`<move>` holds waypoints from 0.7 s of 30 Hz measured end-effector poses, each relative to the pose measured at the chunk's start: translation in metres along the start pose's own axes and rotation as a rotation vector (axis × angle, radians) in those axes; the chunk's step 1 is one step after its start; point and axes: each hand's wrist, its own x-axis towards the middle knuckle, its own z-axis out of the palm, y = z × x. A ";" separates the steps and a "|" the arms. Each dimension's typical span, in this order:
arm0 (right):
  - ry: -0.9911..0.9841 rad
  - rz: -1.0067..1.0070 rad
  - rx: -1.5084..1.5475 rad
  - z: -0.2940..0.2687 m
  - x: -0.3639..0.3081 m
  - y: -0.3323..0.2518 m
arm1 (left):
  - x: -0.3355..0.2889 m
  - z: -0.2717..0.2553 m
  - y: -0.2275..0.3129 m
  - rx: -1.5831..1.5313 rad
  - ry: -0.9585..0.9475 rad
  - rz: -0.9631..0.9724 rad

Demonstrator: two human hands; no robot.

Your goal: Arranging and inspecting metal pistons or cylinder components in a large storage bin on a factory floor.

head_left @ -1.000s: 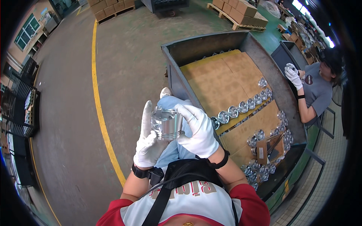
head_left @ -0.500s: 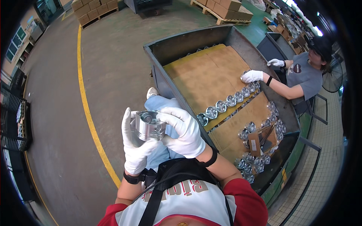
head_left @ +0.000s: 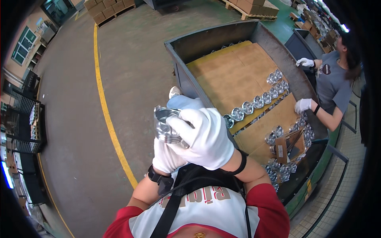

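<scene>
A shiny metal engine piston (head_left: 166,127) is held up in front of my body, its hollow open end facing up. My right hand (head_left: 208,139), in a white glove, grips it from the right, with the fingers curled over the rim. Just beneath the piston is my left hand (head_left: 168,156), also gloved. Its fingers are hidden behind the piston and my right hand, so their grip does not show. To the right, a row of similar pistons (head_left: 258,102) stands on a cardboard sheet (head_left: 230,73) inside a large grey metal bin (head_left: 184,77).
More pistons (head_left: 283,171) and a small open cardboard box (head_left: 281,148) lie in the bin's near right part. Across the bin stands a co-worker (head_left: 333,79) in white gloves. A yellow line (head_left: 106,107) crosses the floor at left. Boxed pallets (head_left: 258,10) stand at the back.
My right hand has turned further over the piston, and my left hand has slipped beneath and behind it. The co-worker's hand has left the piston row and moved nearer the bin's right edge.
</scene>
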 end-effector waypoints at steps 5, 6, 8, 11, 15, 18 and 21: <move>-0.045 0.009 -0.031 0.003 0.008 -0.001 | 0.002 0.016 0.012 1.568 -0.011 0.018; -0.039 0.016 -0.016 0.003 0.008 -0.001 | 0.002 0.017 0.012 1.201 0.045 0.015; -0.034 0.018 0.002 0.003 0.007 0.002 | 0.001 0.019 0.012 0.464 0.146 0.013; 0.017 0.062 0.092 0.007 0.000 0.016 | 0.005 0.020 0.016 -0.400 -0.010 -0.034; -0.028 0.190 0.058 0.013 -0.007 0.026 | 0.005 0.025 0.019 -0.269 0.090 -0.006; -0.046 0.241 0.108 0.018 -0.011 0.028 | 0.002 0.026 0.017 -0.155 0.166 0.037; -0.046 0.209 0.093 0.021 -0.015 0.031 | -0.002 0.020 0.015 -0.047 0.169 0.049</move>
